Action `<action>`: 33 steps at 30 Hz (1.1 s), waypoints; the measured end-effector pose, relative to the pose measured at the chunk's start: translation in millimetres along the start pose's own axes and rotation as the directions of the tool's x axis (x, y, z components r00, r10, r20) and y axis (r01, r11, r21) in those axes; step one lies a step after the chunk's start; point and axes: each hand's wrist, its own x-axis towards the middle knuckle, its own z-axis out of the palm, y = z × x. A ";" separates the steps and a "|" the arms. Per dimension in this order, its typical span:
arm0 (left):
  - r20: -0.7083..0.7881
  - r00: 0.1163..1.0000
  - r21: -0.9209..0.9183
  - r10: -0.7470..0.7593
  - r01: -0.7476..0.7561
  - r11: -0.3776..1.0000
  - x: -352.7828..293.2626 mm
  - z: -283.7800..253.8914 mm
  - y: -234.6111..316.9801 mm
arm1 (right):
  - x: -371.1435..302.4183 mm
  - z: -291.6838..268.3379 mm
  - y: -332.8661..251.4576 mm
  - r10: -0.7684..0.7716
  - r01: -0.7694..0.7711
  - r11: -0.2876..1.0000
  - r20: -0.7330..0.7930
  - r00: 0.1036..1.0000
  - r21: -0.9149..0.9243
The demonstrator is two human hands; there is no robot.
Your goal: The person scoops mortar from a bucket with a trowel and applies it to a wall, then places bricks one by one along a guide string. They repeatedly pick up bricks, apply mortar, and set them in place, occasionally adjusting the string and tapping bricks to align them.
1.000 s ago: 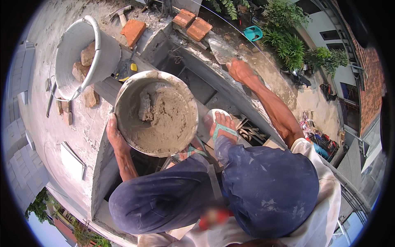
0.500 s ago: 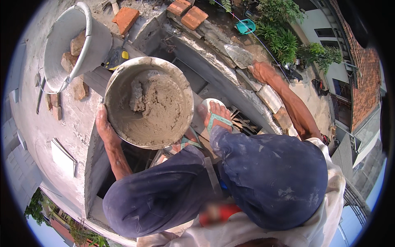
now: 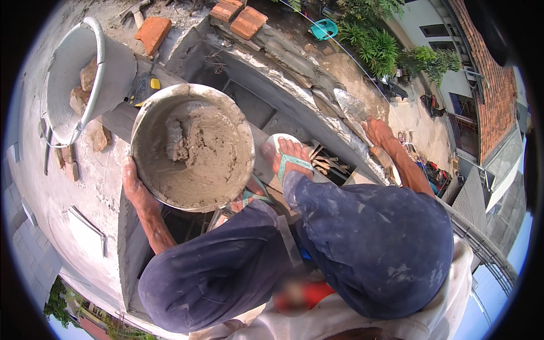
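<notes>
Mortar bucket, the biggest load, sits at my ten o'clock, tilted on the wall edge above the open shaft, my left hand clamped on its lower rim; if that grip slips, I judge it tips into the gap. Smaller, at two o'clock, my right hand is closed around the trowel, which could shed mortar off the ledge.

Concrete ledge bearing brick-filled bucket

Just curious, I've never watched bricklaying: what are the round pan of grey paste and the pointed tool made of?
The pan looks like plastic or rubber, though its mortar-crusted rim leaves that open. The trowel in the right hand seems metal: a thin, flat grey blade smeared with mortar.
</notes>
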 end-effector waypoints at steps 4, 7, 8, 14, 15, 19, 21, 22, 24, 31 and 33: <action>0.027 0.999 0.085 0.045 -0.047 0.995 8.1 0.0 -7.6 | -14.5 -11.7 -17.5 0.020 -0.022 0.998 0.027 0.999 0.062; 0.006 1.000 0.078 0.014 -0.014 0.997 5.4 3.1 -1.2 | 7.8 -36.3 -54.5 -0.044 0.047 0.995 -0.032 0.998 0.092; 0.010 1.000 0.037 0.000 0.000 0.999 5.1 4.7 -1.1 | 24.1 -46.8 -68.8 -0.077 0.082 0.994 -0.070 0.995 0.073; 0.016 1.000 0.008 -0.012 0.012 1.000 4.3 -0.3 -5.7 | 126.1 -72.5 -111.3 -0.243 0.209 0.933 -0.084 0.966 -0.294; 0.002 1.000 0.013 0.006 -0.006 1.000 4.9 -1.5 -4.2 | 130.5 -73.7 -107.6 -0.271 0.242 0.900 -0.032 0.962 -0.363; 0.047 0.999 0.040 0.024 -0.026 0.999 -8.4 25.2 9.8 | 92.9 -58.1 -65.6 -0.236 0.322 0.800 0.227 0.945 -0.507; 0.047 0.999 -0.031 0.007 -0.006 1.000 -8.2 24.7 13.1 | 75.1 -31.4 -32.7 -0.232 0.316 0.833 0.232 0.945 -0.453; 0.095 0.995 -0.064 0.028 -0.022 0.998 -1.1 29.1 5.3 | 47.0 -27.8 -20.2 -0.192 0.258 0.891 0.204 0.960 -0.374; 0.094 0.995 -0.106 0.009 0.001 0.994 -0.3 22.5 2.4 | 11.9 -33.6 -23.2 -0.209 0.226 0.962 0.124 0.970 -0.151; 0.117 0.992 -0.001 -0.038 0.038 0.999 -5.5 9.2 10.8 | -53.4 -142.8 -131.1 -0.361 0.383 0.882 -0.127 0.924 0.274; 0.153 0.985 0.011 -0.075 0.075 0.997 -1.7 21.3 20.9 | -57.6 -194.1 -171.0 -0.611 0.668 0.743 -0.356 0.707 0.052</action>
